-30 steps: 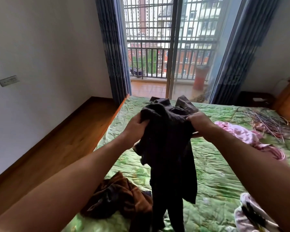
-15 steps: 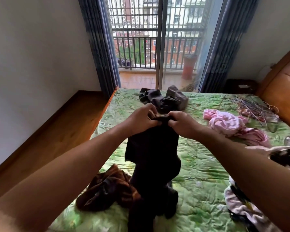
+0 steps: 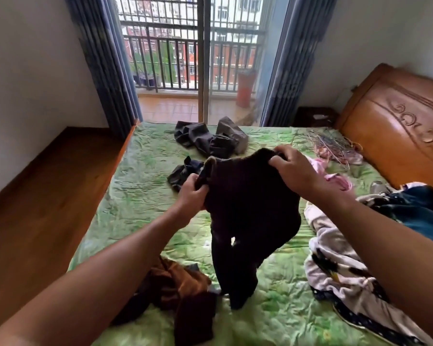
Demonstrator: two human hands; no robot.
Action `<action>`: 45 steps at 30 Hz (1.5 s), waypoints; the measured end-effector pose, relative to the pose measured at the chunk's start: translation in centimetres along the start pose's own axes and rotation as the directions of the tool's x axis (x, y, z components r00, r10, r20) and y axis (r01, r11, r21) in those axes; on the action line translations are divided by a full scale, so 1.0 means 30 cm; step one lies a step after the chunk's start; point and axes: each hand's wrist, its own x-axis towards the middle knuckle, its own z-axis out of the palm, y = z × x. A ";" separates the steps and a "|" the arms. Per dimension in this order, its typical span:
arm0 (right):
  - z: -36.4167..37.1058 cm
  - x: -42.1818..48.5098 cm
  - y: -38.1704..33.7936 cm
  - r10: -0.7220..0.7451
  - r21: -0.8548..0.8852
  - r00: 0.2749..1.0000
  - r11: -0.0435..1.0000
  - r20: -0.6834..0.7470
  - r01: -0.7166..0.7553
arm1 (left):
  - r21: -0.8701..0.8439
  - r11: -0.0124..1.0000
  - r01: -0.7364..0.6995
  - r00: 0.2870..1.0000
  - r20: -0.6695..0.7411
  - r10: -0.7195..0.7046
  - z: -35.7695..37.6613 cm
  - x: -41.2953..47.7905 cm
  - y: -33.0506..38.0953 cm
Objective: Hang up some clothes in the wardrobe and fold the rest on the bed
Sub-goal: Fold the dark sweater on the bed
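Dark garment (image 3: 248, 208) above bed (image 3: 140, 196): left hand (image 3: 193, 193) grips its edge at 9 o'clock, right hand (image 3: 293, 171) at 1 o'clock. Pull the edge taut before laying flat.

We faced a glass balcony door (image 3: 205, 58) letting in daylight, blue curtains (image 3: 105, 66) either side, white walls (image 3: 35, 58), a wood floor (image 3: 48, 183) leftward, and a green-quilted bed (image 3: 145, 196) with carved wooden headboard (image 3: 398, 126).
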 end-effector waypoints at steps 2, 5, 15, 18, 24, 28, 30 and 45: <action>-0.053 -0.013 0.071 0.003 -0.243 0.998 0.970 0.069 0.014 | 0.038 0.996 -0.083 0.992 -0.090 0.087 -0.015 0.037 0.081; -0.118 0.007 0.168 0.004 -0.455 0.996 0.890 0.091 0.038 | 0.147 0.972 -0.181 0.979 -0.063 0.192 0.017 0.068 0.218; -0.285 0.209 0.411 0.088 -0.336 0.992 0.940 0.091 -0.053 | 0.827 0.448 -0.339 0.938 0.337 0.087 0.160 0.102 0.132; -0.303 0.254 0.527 0.143 -0.157 0.983 0.980 0.115 -0.125 | 0.784 0.611 -0.111 0.984 0.001 0.177 0.187 0.118 0.023; -0.285 0.335 0.764 0.350 0.102 0.931 0.927 0.099 -0.360 | 0.524 0.849 0.060 0.927 -0.346 0.148 0.369 0.149 -0.085; -0.285 0.373 0.840 0.311 -0.024 0.950 0.950 -0.004 -0.311 | 0.680 0.733 -0.001 0.937 -0.257 0.239 0.426 0.176 -0.074; -0.316 0.370 0.849 0.189 -0.232 0.982 0.956 0.021 -0.179 | 0.785 0.614 -0.078 0.953 -0.122 0.277 0.407 0.203 -0.050; -0.507 0.921 0.785 -0.196 -0.795 0.969 0.558 0.152 0.238 | 0.958 0.061 -0.281 0.905 0.243 0.350 0.303 0.811 0.419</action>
